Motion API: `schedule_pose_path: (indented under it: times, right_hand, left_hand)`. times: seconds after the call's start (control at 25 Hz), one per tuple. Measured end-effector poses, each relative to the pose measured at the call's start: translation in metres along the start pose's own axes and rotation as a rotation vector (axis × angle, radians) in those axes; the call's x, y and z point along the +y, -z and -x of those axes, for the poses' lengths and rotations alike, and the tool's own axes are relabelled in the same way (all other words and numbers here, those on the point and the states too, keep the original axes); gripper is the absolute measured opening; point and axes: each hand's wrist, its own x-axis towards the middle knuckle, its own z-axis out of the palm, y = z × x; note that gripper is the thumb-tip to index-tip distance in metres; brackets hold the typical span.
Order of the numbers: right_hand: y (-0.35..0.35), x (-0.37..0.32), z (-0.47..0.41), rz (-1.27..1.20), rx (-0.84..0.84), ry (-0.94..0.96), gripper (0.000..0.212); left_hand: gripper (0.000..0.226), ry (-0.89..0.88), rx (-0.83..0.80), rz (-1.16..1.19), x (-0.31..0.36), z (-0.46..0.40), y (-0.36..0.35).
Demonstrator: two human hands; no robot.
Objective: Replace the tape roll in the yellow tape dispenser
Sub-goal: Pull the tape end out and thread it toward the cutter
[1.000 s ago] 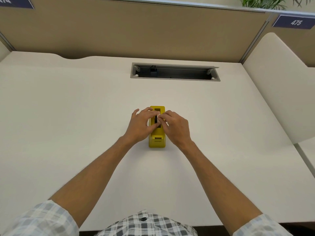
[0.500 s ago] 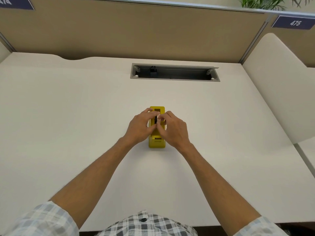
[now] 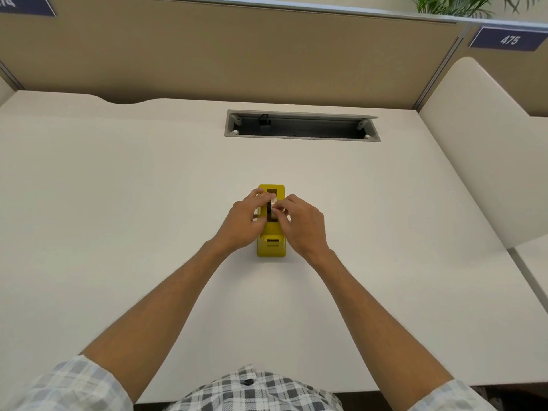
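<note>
The yellow tape dispenser stands on the white desk, its cutter end toward me. A whitish tape roll on a dark hub sits in the dispenser's slot, mostly covered by fingers. My left hand curls against the dispenser's left side with its fingertips on the roll. My right hand comes in from the right and pinches the roll's top edge with thumb and forefinger.
An open grey cable tray is sunk into the desk behind the dispenser. A beige partition closes the back, and a white side panel rises on the right.
Both hands stayed on the dispenser. The fingers shifted slightly on the roll, and more of its white edge shows between them now.
</note>
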Motion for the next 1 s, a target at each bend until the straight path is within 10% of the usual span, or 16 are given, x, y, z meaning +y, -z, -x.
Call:
schedule_pose_path:
  times: [1.0]
  right_hand:
    - [-0.003, -0.011, 0.037, -0.076, 0.033, -0.08, 0.011]
  left_hand:
    - [0.06, -0.018, 0.025, -0.063, -0.005, 0.007, -0.002]
